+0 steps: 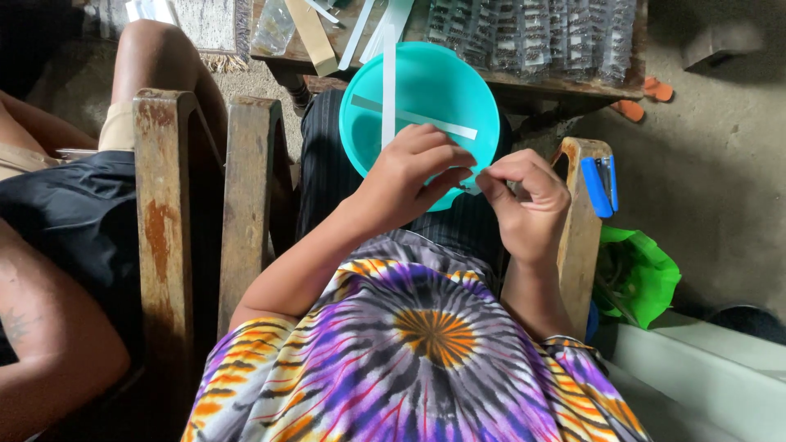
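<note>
A turquoise plastic bowl (442,90) rests on my lap with two white paper strips (390,82) lying crossed inside it. My left hand (409,176) and my right hand (524,200) meet just in front of the bowl's near rim. Both pinch a small thin clear-and-white piece (473,185) between fingertips. What the piece is stays too small to tell. I sit in a wooden chair, wearing a tie-dye shirt.
A blue stapler (599,182) lies on the right wooden armrest (578,237). A low table (524,82) ahead holds several packed clear sachets (532,33) and white strips. A green bag (639,274) sits at the right. Another person sits in the chair (164,229) at my left.
</note>
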